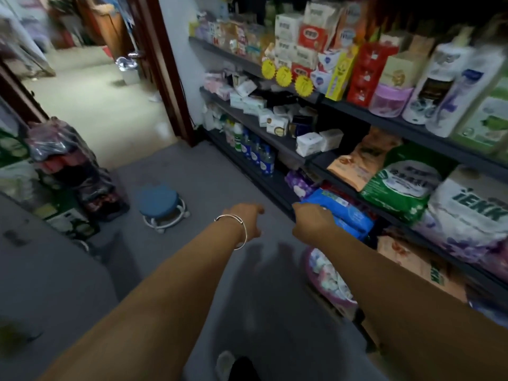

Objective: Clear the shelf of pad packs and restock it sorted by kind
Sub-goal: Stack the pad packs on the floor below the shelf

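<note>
Right hand [312, 220] extended to low dark shelf [275, 185], fingers curled onto top of blue plastic pad pack [347, 213], grasping it. Pack sits at shelf front, beside purple floral pack [299, 182] to its left. Left hand [247, 218], silver bangle [239, 229] at wrist, hangs over grey floor [209, 171], fingers loosely bent, holding nothing.

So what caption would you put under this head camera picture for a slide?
Right hand on a blue pad pack at a low shop shelf; left hand, wrist bangled, reaching alongside, holding nothing.
</note>
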